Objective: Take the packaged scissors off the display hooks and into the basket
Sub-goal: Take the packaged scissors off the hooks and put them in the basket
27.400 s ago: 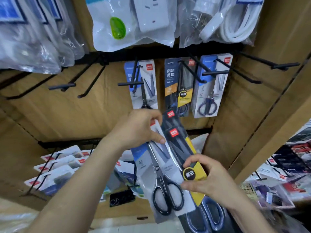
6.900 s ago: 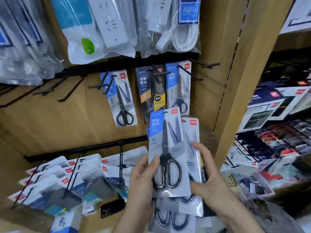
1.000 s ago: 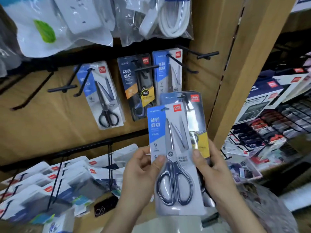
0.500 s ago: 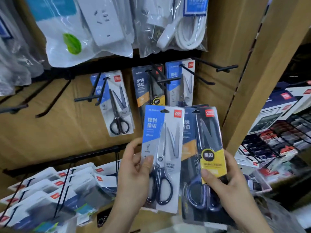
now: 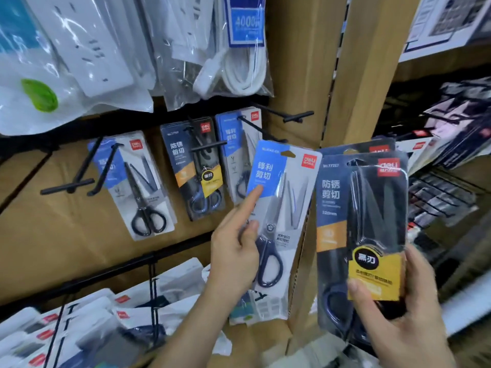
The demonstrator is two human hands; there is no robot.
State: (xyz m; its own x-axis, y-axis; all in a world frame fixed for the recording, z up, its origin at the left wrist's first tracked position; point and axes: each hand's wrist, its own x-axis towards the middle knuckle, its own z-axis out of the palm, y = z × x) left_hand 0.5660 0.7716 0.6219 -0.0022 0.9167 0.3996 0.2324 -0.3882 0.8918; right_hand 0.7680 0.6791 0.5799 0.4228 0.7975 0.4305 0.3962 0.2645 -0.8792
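L grip (image 5: 233, 261), R grip (image 5: 406, 325): scissor packs (image 5: 285, 197); cardboard hook wall (image 5: 53, 240)

Shop: packaged scissors (image 5: 143, 187) on display hooks (image 5: 79, 179), bagged power strips (image 5: 79, 49) above.

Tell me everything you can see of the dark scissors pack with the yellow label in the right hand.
The dark scissors pack is a navy card under a clear blister, with a red logo top right, an orange band, a yellow label and blue-handled black scissors, points up. It stands upright in the right hand: thumb on the front, fingers round the right edge. Another dark pack sits behind it.
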